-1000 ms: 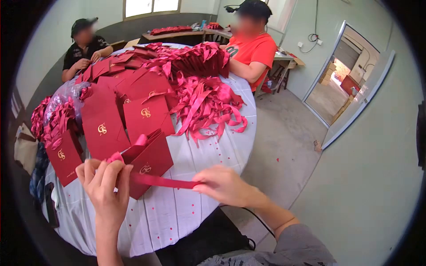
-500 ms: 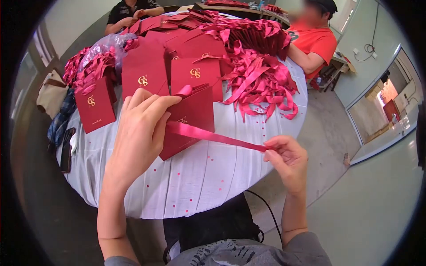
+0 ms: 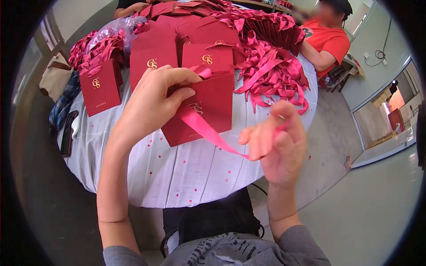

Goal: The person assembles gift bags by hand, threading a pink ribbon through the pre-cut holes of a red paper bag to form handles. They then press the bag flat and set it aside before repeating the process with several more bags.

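My left hand [image 3: 153, 99] is closed on the upper edge of a dark red paper gift bag [image 3: 217, 108] with a gold emblem, its thumb and index finger pinching there. From below that thumb a pink satin ribbon [image 3: 208, 133] slants down to my right hand [image 3: 279, 146]. The right hand's fingers are curled and partly blurred, with the ribbon running in among them; its far end is hard to make out. A short loop of ribbon [image 3: 205, 73] shows at the bag's top edge, by the left fingertips. Part of the emblem is covered.
Several similar red bags [image 3: 153, 51] stand behind on the round table's white cloth [image 3: 146, 177]. Loose ribbons [image 3: 270, 75] are heaped to the right. A phone [image 3: 69, 133] lies at the left edge. A person in a red shirt [image 3: 330, 42] sits at the far right, another at the back.
My right hand has risen and turned, its fingers curling around the ribbon, which now sags lower. The view has shifted slightly; my left hand still grips the bag.
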The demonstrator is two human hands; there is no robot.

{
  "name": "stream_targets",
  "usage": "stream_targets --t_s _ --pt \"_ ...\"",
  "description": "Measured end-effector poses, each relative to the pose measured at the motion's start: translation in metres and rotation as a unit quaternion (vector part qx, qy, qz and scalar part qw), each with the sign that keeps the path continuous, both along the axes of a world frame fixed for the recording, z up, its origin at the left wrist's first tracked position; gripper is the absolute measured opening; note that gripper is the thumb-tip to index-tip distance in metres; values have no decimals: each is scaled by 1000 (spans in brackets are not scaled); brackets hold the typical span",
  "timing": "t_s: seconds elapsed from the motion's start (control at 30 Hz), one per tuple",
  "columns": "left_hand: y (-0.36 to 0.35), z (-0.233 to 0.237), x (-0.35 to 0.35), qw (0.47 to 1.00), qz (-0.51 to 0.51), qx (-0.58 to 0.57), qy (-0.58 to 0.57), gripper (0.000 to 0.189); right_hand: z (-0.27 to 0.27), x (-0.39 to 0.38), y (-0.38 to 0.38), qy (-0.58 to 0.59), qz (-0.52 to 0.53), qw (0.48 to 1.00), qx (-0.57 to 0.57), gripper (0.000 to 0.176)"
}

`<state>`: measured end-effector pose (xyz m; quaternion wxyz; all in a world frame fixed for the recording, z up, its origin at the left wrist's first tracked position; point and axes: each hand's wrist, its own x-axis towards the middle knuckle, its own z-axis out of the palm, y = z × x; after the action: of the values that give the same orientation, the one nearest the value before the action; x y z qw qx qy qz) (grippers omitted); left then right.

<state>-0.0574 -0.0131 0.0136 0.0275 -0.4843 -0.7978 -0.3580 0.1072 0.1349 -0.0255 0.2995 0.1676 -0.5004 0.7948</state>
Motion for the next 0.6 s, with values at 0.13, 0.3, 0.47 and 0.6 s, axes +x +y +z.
stream_targets --t_s 0.13,0.3,0.47,0.6 --pt "-2 -2 -2 997 -26 32 -58 16 4 -15 -4 -202 7 978 47 23" --pt "-4 -7 -4 986 -51 65 -148 14 -4 -31 -3 -244 -48 963 100 17" --pt "-3 -10 -4 984 -61 61 -156 15 -1 -36 -12 -277 -96 946 142 16" --pt "-3 -10 -4 985 -60 49 -152 18 -11 -45 -16 -242 -167 938 185 14"
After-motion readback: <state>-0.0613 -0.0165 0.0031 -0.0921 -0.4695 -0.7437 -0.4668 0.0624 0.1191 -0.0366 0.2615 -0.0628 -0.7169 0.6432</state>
